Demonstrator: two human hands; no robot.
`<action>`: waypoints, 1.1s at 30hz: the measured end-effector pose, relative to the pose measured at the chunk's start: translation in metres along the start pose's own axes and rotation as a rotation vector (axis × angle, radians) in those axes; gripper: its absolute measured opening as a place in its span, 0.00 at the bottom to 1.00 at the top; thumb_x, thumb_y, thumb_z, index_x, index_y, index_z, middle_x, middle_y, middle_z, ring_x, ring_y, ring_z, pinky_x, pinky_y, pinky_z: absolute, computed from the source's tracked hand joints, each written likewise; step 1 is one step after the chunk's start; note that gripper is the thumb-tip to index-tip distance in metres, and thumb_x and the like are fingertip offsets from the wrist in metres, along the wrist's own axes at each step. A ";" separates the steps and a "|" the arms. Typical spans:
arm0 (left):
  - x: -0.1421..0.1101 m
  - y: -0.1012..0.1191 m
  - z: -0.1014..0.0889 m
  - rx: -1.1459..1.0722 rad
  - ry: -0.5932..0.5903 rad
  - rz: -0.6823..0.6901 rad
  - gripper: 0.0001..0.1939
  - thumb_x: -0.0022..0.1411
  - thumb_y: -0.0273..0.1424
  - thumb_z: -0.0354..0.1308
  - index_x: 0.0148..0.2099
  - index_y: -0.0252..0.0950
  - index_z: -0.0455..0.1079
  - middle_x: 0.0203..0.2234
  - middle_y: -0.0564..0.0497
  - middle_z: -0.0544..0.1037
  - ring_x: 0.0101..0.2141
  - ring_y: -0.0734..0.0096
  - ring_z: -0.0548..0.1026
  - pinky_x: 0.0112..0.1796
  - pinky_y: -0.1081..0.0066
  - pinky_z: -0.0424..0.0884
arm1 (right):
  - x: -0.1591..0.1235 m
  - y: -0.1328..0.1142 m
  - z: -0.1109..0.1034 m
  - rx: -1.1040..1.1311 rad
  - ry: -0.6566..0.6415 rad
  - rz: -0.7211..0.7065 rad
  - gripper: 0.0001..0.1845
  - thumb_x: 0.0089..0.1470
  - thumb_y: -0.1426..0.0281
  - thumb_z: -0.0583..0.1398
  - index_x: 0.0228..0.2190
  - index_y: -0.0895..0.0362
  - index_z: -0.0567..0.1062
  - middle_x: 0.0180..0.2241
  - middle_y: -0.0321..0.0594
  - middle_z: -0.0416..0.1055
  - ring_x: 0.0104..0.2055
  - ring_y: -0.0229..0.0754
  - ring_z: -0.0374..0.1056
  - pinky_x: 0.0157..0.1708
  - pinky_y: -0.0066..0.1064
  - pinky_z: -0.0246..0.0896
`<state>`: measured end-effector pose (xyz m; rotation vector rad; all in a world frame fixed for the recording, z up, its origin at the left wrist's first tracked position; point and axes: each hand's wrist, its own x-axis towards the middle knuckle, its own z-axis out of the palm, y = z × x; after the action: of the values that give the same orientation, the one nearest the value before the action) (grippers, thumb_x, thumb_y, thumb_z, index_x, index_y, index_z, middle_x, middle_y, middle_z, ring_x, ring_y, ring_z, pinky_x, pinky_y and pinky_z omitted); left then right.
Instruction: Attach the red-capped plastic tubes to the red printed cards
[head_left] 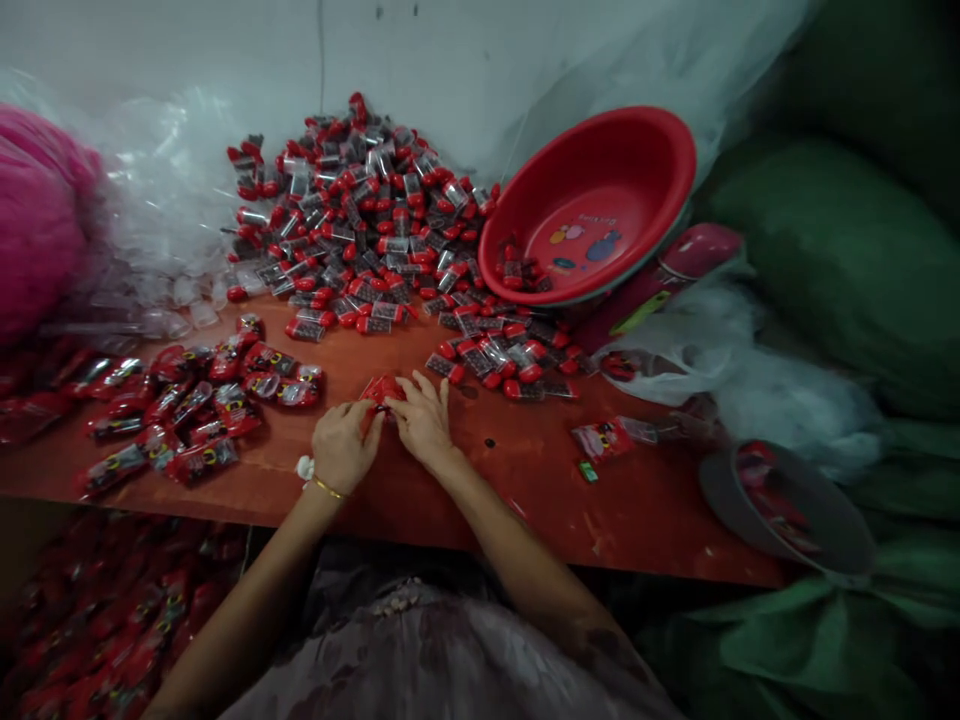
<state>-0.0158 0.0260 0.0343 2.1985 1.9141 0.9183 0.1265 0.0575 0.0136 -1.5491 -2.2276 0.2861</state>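
Note:
Over the middle of the red-brown table [465,500], my left hand [345,443] and my right hand [424,422] meet at a small shiny red packet [384,388]. The fingers of both are closed on it, left and right, and cover much of it. What lies inside the packet is hidden. Beyond my hands rises a big heap of small clear tubes with red ends and dark contents [375,230]. To the left lies a loose pile of filled red packets [199,405]. A small white object [304,467] is beside my left wrist.
A red basin [637,150] leans tilted at the back right, with several tubes in it. On the right are a flat red packet [602,438], a grey bowl [787,510] and a plastic bag [802,400]. Clear cups [180,300] and a pink bundle [37,220] stand left.

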 end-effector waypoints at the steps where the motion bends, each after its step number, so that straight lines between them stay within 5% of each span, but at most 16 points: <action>1: 0.001 0.002 0.001 -0.016 -0.001 0.005 0.16 0.60 0.38 0.50 0.43 0.36 0.73 0.34 0.41 0.79 0.35 0.60 0.74 0.38 0.67 0.64 | 0.000 0.001 -0.001 0.001 0.019 -0.005 0.15 0.57 0.69 0.54 0.43 0.46 0.76 0.56 0.41 0.64 0.62 0.53 0.48 0.58 0.62 0.31; 5: 0.005 0.006 -0.002 -0.193 0.066 -0.198 0.17 0.57 0.41 0.55 0.42 0.36 0.74 0.32 0.42 0.79 0.32 0.60 0.75 0.38 0.66 0.65 | -0.003 0.003 -0.007 0.007 0.183 -0.007 0.14 0.58 0.67 0.54 0.44 0.44 0.76 0.57 0.41 0.62 0.63 0.53 0.47 0.57 0.61 0.36; 9: 0.011 0.015 0.003 -0.784 0.008 -0.465 0.17 0.49 0.42 0.62 0.37 0.35 0.76 0.28 0.47 0.79 0.30 0.65 0.75 0.34 0.70 0.67 | -0.011 -0.005 -0.015 0.015 0.324 -0.053 0.15 0.58 0.70 0.54 0.42 0.44 0.76 0.56 0.39 0.63 0.62 0.50 0.49 0.59 0.58 0.33; 12: 0.014 0.027 0.009 -1.059 0.018 -0.477 0.14 0.50 0.40 0.62 0.33 0.34 0.76 0.27 0.49 0.79 0.30 0.68 0.74 0.35 0.72 0.68 | -0.021 -0.011 -0.019 0.152 0.320 -0.044 0.16 0.58 0.70 0.53 0.46 0.48 0.74 0.55 0.41 0.66 0.60 0.48 0.54 0.60 0.55 0.36; 15: 0.013 0.038 0.012 -1.072 0.072 -0.480 0.11 0.52 0.37 0.61 0.34 0.35 0.77 0.30 0.48 0.80 0.34 0.67 0.75 0.40 0.70 0.69 | -0.032 -0.012 -0.022 0.540 0.329 0.128 0.23 0.56 0.66 0.56 0.54 0.54 0.66 0.51 0.46 0.69 0.51 0.44 0.65 0.54 0.41 0.57; 19: 0.009 0.048 0.014 -1.056 0.067 -0.404 0.07 0.50 0.33 0.62 0.25 0.36 0.76 0.38 0.44 0.79 0.49 0.63 0.71 0.51 0.68 0.62 | -0.042 -0.004 -0.028 0.938 0.235 0.282 0.17 0.55 0.63 0.56 0.43 0.57 0.74 0.37 0.41 0.76 0.38 0.40 0.71 0.40 0.30 0.65; 22: 0.006 0.055 0.016 -1.080 -0.001 -0.428 0.07 0.51 0.33 0.62 0.28 0.36 0.77 0.36 0.46 0.80 0.43 0.64 0.74 0.47 0.68 0.66 | -0.047 0.002 -0.032 0.947 0.219 0.313 0.14 0.54 0.61 0.56 0.28 0.57 0.77 0.25 0.36 0.74 0.29 0.38 0.68 0.33 0.27 0.63; 26: 0.006 0.060 0.025 -1.121 -0.104 -0.486 0.11 0.50 0.37 0.62 0.28 0.33 0.77 0.18 0.52 0.75 0.22 0.74 0.70 0.28 0.74 0.66 | -0.050 0.008 -0.030 0.875 0.276 0.377 0.17 0.51 0.59 0.57 0.20 0.59 0.73 0.17 0.33 0.67 0.21 0.34 0.59 0.23 0.24 0.55; 30: 0.008 0.064 0.034 -1.301 -0.097 -0.637 0.17 0.42 0.42 0.67 0.26 0.32 0.75 0.19 0.53 0.75 0.23 0.77 0.69 0.28 0.76 0.66 | -0.046 0.012 -0.027 0.764 0.336 0.342 0.21 0.53 0.58 0.54 0.16 0.58 0.67 0.15 0.31 0.60 0.19 0.32 0.55 0.22 0.24 0.50; 33: 0.009 0.066 0.029 -1.444 -0.212 -0.843 0.22 0.36 0.45 0.69 0.27 0.31 0.75 0.21 0.52 0.76 0.22 0.78 0.69 0.27 0.76 0.66 | -0.041 0.013 -0.026 0.667 0.359 0.257 0.20 0.56 0.60 0.52 0.17 0.57 0.66 0.17 0.32 0.60 0.21 0.33 0.56 0.23 0.25 0.50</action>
<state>0.0563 0.0292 0.0429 0.5557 1.1066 1.1694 0.1614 0.0222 0.0234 -1.3635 -1.4467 0.6843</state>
